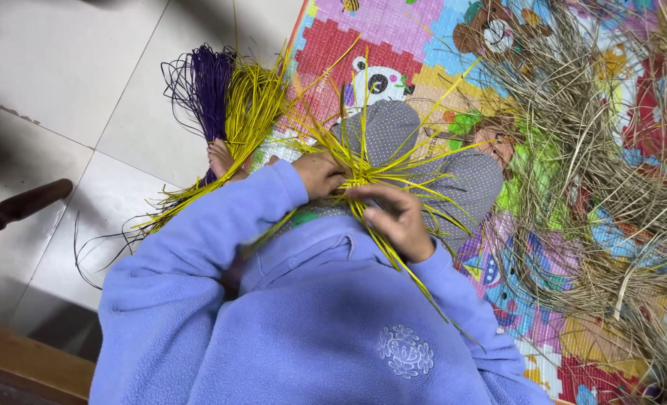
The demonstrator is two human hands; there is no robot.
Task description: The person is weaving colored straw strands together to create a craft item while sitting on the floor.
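Observation:
My left hand (320,174) and my right hand (397,217) both grip a crossing cluster of yellow strips (363,169) over my lap. The strips fan out in all directions from between my hands, some trailing down across my lilac fleece top (311,315). My knees in grey dotted trousers (464,176) lie just beyond the hands. My bare foot (221,159) shows to the left, resting on a bundle of strands.
A bundle of yellow strands (247,109) and purple strands (206,82) lies on the white tiled floor (71,67) at the left. A large heap of dry straw-coloured fibres (611,165) covers the colourful play mat (393,30) at the right. Dark wooden furniture leg (18,206) at far left.

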